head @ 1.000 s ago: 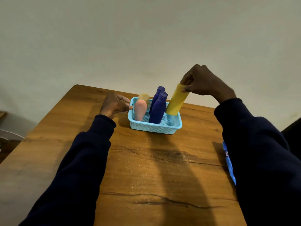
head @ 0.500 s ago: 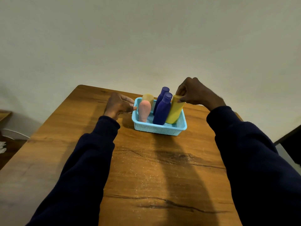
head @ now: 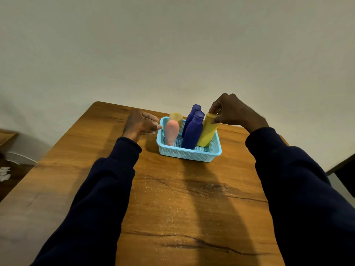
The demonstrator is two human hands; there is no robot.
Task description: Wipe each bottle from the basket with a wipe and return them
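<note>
- The yellow bottle point(head: 208, 131) stands in the right end of the basket point(head: 189, 153), leaning a little to the right. A second ago it hung tilted, with its base just above that end. Half a second ago it was already down inside.
- The right hand point(head: 233, 112) has come down with it. Its grip still pinches the bottle's cap between thumb and fingertips.
- The left hand point(head: 140, 122) stays at the basket's left wall. Its grip is loose, with the fingers reaching out and their tips touching the wall.
- There are five bottles in the one light blue basket, all upright or nearly so.
- One is the yellow bottle.
- Two are dark blue: the near blue bottle point(head: 193, 132) just left of the yellow one, and the far blue bottle point(head: 192, 114) behind it.
- One is the pink bottle point(head: 171, 132), at the left front.
- One is the tan bottle point(head: 175, 118), behind the pink one.
- The basket sits toward the far side of the wooden surface point(head: 182, 198), between the two dark sleeves.
- A blue packet seen at the right edge a second ago is out of view.
- Something white point(head: 4, 172) lies on the floor at far left, too small to identify.
</note>
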